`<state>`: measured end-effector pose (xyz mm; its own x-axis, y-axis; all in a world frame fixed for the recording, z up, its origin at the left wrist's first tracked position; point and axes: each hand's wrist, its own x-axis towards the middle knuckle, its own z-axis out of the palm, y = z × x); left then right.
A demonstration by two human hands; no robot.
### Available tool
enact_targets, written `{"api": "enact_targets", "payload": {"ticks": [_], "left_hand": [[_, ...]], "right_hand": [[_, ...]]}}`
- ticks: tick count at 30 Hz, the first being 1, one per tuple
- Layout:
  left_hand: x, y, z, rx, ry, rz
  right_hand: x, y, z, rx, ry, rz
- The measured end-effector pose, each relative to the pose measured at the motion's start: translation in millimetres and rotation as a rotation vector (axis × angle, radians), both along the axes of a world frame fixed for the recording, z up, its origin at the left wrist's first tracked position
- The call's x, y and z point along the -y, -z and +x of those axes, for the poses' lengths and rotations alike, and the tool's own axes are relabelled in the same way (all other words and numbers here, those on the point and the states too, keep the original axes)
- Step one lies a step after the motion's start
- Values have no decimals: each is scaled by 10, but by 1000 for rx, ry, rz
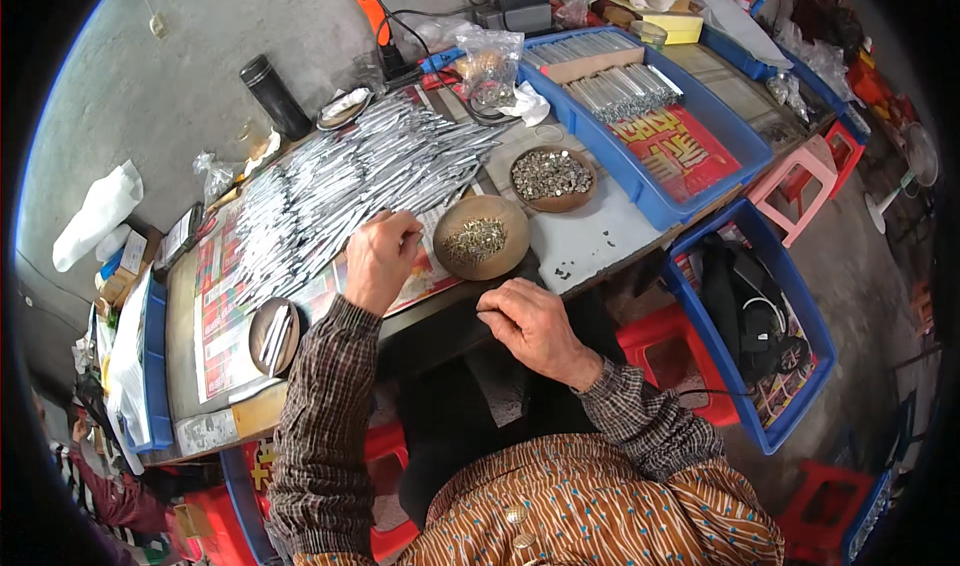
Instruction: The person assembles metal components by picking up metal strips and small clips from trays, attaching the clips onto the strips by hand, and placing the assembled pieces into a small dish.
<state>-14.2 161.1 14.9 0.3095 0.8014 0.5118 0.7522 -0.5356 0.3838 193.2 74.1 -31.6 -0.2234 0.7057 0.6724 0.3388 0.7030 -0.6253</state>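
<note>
My left hand (378, 263) is closed, knuckles up, beside a broad heap of thin silver metal rods (350, 176). Whatever its fingers hold is hidden. My right hand (535, 328) hovers at the table's front edge with thumb and forefinger pinched together; a tiny dark bit shows at the tips, too small to name. Between and beyond the hands stands a shallow brown bowl (480, 209) of small gold and silver metal bits. Behind it to the right, another brown bowl (550, 207) holds small round metal pieces. A small dish (259, 328) at the left carries several rods.
At the back right sits a blue tray (690, 204) with rows of rods. A blue crate (815, 391) with dark items stands below, near a red stool (665, 341). A black flask (275, 96) leans at the wall. Dark crumbs lie on the grey board (600, 228).
</note>
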Motion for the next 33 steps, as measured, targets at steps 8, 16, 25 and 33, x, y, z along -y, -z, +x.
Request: {"api": "enact_targets", "payload": {"ticks": [8,16,25,33], "left_hand": [[-683,50,401,-121,75,13],[-882,151,592,-245,6,63],[-914,233,649,-146,-31,37],[-861,266,441,3,18,90]], "right_hand": [[-4,51,16,8,-7,55],[-2,82,54,-9,-53,71],[1,54,84,-11,-98,34],[-177,-126,286,101,97,58]]}}
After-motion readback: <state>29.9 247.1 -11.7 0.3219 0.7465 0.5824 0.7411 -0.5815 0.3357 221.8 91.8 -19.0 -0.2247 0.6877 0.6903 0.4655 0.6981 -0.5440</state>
